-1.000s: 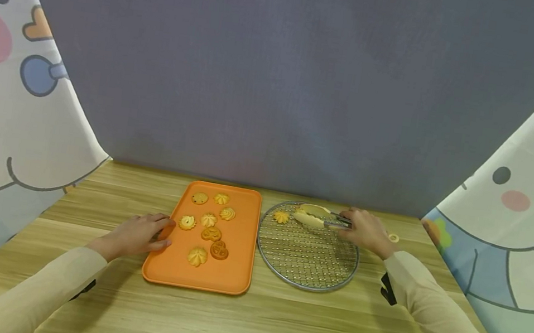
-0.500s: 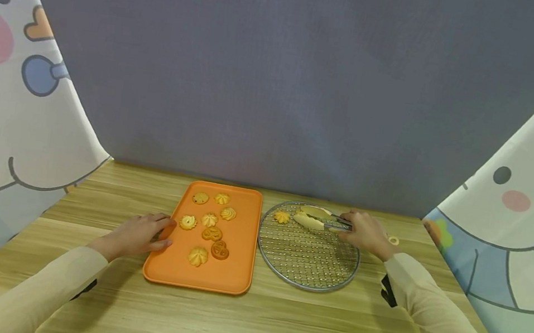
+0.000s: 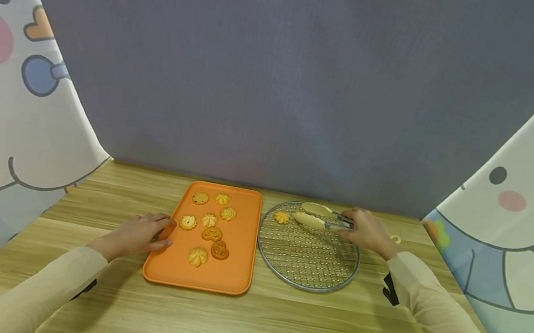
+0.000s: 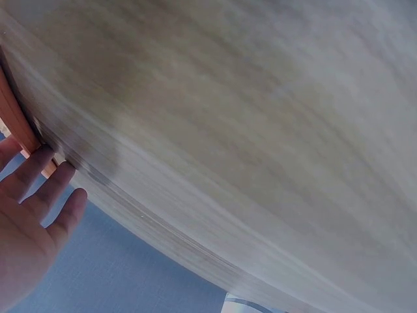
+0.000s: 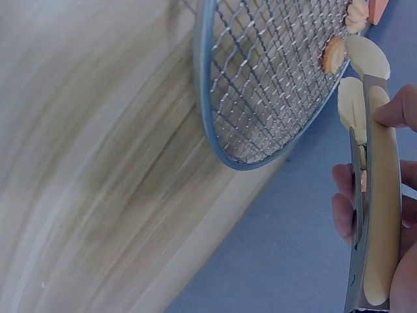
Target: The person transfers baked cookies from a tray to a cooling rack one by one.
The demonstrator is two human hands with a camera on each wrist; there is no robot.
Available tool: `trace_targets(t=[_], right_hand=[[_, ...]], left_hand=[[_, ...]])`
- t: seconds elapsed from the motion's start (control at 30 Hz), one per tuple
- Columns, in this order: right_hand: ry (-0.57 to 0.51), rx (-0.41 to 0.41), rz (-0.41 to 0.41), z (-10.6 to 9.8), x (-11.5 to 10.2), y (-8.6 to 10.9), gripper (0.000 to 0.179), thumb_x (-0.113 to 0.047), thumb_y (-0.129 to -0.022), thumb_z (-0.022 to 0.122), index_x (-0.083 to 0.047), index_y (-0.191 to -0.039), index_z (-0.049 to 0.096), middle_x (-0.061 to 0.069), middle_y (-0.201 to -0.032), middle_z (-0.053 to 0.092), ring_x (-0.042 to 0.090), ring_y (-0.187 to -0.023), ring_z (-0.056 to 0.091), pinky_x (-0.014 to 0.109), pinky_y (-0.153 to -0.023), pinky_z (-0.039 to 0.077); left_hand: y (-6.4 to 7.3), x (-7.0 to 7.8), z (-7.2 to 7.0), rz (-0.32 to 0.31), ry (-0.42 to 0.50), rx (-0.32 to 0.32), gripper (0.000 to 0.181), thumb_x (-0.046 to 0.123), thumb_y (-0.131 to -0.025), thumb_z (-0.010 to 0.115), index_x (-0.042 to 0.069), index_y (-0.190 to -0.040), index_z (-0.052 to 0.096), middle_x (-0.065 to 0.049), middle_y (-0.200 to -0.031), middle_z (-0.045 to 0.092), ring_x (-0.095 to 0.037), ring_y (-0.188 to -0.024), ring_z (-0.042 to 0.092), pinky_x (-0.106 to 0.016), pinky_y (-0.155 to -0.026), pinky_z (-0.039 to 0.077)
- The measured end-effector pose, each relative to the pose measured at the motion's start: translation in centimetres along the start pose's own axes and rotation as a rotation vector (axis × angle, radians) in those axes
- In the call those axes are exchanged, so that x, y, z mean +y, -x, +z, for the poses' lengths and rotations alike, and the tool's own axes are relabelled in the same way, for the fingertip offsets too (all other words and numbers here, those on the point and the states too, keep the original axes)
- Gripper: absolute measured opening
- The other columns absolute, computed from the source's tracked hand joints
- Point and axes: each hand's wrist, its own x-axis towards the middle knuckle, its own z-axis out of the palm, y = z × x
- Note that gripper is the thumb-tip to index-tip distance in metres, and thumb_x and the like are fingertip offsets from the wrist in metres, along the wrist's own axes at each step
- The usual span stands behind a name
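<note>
My left hand (image 3: 139, 234) rests at the left rim of an orange tray (image 3: 236, 266), its relaxed fingertips over the edge. Several cookies lie on the tray, among them a pretzel-shaped cookie (image 3: 220, 250) and a round speckled cookie (image 3: 200, 198). My right hand (image 3: 367, 231) grips tongs (image 5: 381, 215) with cream tips and metal arms. The tips stand apart above a round wire rack (image 3: 313, 274), with nothing seen between them. On the rack sit a star-shaped cookie (image 3: 281, 217) and a second cookie (image 5: 334, 55) right by the tips, which the tongs hide in the head view.
The tray and rack stand side by side on a wooden table (image 3: 235, 331). A grey cloth screen (image 3: 278, 78) rises behind the table. Printed cloths hang at the left (image 3: 5, 154) and right (image 3: 499, 248). The tongs' ring (image 3: 395, 239) shows behind the right wrist.
The tips of the tongs have spread a little and the upper one has risen. My left hand, the tray and the cookies on it have stayed in place.
</note>
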Motion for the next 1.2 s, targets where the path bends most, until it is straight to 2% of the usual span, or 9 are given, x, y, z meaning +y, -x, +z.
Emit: trace_targets(t=[0.23,0.43,0.6,0.77,1.07,1.2], right_hand=[[0.019,0.027,-0.048,-0.3,-0.5,-0.3,0.048,-0.017,-0.068,0.074,0.006,-0.109,0.062,0.019,-0.097,0.063,0.016,-0.065,0.054,0.028,-0.053,0.047],[0.026,0.032,-0.083,-0.1,-1.3,-0.5,0.046,-0.017,-0.068,0.072,0.003,-0.109,0.063,0.017,-0.099,0.064,0.013,-0.066,0.053,0.025,-0.054,0.044],[0.023,0.01,-0.102,0.3,-2.6,-0.5,0.049,-0.018,-0.069,0.07,0.003,-0.113,0.061,0.023,-0.111,0.061,0.008,-0.052,0.045,0.021,-0.047,0.039],[0.019,-0.009,-0.127,0.7,-3.9,-0.6,0.049,-0.017,-0.07,0.07,0.002,-0.115,0.06,0.021,-0.11,0.062,0.003,-0.046,0.04,0.017,-0.041,0.035],[0.063,0.007,-0.226,1.3,-6.2,-0.6,0.047,-0.02,-0.068,0.072,-0.001,-0.11,0.064,0.014,-0.103,0.065,0.007,-0.058,0.05,0.021,-0.054,0.045],[0.069,-0.003,-0.247,1.5,-7.3,-0.5,0.048,-0.021,-0.069,0.072,-0.003,-0.113,0.063,0.011,-0.104,0.065,0.005,-0.06,0.048,0.022,-0.055,0.045]], left_hand=[[0.0,0.0,-0.1,-0.002,0.003,-0.007,0.047,0.036,-0.085,0.062,0.004,-0.12,0.057,-0.02,-0.12,0.056,-0.04,-0.103,0.057,-0.058,-0.081,0.045],[0.0,0.1,-0.3,-0.006,0.002,-0.023,0.048,0.037,-0.085,0.061,0.005,-0.121,0.056,-0.02,-0.121,0.056,-0.04,-0.105,0.056,-0.059,-0.081,0.044],[-0.1,0.3,-0.3,-0.002,0.001,-0.014,0.047,0.036,-0.085,0.062,0.005,-0.12,0.057,-0.02,-0.12,0.056,-0.04,-0.103,0.057,-0.059,-0.08,0.045],[0.0,0.2,-0.3,-0.005,-0.001,-0.027,0.048,0.036,-0.085,0.061,0.005,-0.121,0.056,-0.019,-0.12,0.056,-0.039,-0.106,0.056,-0.059,-0.082,0.044],[0.0,0.2,-0.4,-0.004,0.004,-0.021,0.047,0.036,-0.086,0.061,0.005,-0.12,0.056,-0.02,-0.12,0.056,-0.04,-0.107,0.055,-0.06,-0.082,0.044],[-0.1,0.3,-0.4,-0.003,0.005,-0.022,0.047,0.036,-0.086,0.061,0.005,-0.12,0.056,-0.02,-0.121,0.056,-0.04,-0.107,0.055,-0.059,-0.082,0.044]])
